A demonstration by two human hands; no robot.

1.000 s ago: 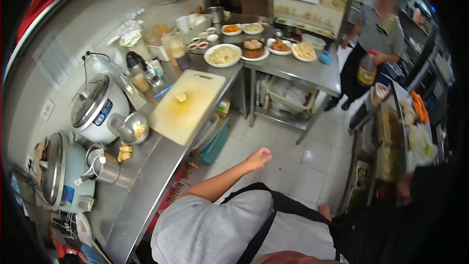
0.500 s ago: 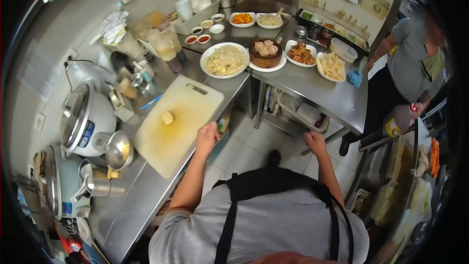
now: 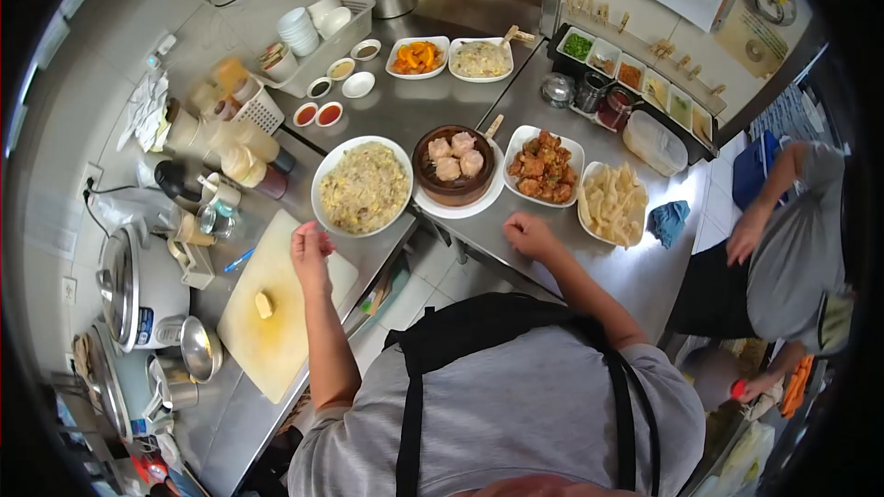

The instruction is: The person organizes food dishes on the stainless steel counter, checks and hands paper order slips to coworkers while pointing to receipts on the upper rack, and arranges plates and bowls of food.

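Note:
My left hand (image 3: 311, 248) hovers over the upper right part of a white cutting board (image 3: 285, 313), close to the plate of fried rice (image 3: 363, 189). Its fingers are curled in and nothing shows in them. A small pale yellow lump (image 3: 264, 305) lies on the board. My right hand (image 3: 532, 236) is closed in a loose fist above the steel table, below the dish of fried chicken pieces (image 3: 547, 166); nothing shows in it. Between the hands and farther back, a steamer basket of dumplings (image 3: 454, 166) sits on a white plate. Right of the chicken is a dish of pale crisps (image 3: 611, 207).
Small sauce dishes (image 3: 329, 114) and two side dishes stand behind. A rice cooker (image 3: 152, 285), metal bowl (image 3: 201, 350) and bottles crowd the left wall. A blue cloth (image 3: 668, 222) lies at right. A co-worker (image 3: 783, 258) holds a red-capped container at the right.
My view has moved forward toward the dishes. Both hands have come nearer to them, the right hand now over the table. The co-worker's body and container have shifted lower in view.

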